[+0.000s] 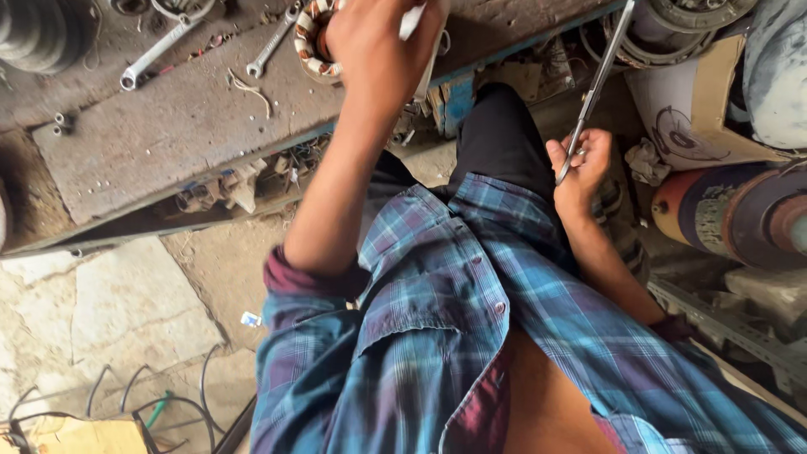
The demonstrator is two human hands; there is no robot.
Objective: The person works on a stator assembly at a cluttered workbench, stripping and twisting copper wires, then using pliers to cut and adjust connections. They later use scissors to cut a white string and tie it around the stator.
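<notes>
While we look straight down over a blue plaid shirt (471,336), one long wooden workbench (168,126) fills the upper left, grey and worn. Off to the right we count one big rust-orange cylinder (723,214) lying on its side, with one piece of brown cardboard (698,101) above it. On the bench top sit two spanners: the larger one (155,52) at far left, the smaller one (271,44) just beside the motor stator (309,38). That's one stator, ringed with white and copper windings, up at the bench's far edge. Our left hand (378,46) covers it, fingers curled down over its right side, with one white strip (412,21) poking out above the knuckles; how tightly it clamps, we cannot tell. Our right hand (580,168) hangs well apart, off the bench, over the dark trousers, fingers threaded through the loops of one pair of scissors (595,92). Blades point up and away, pressed together into a single thin line.
</notes>
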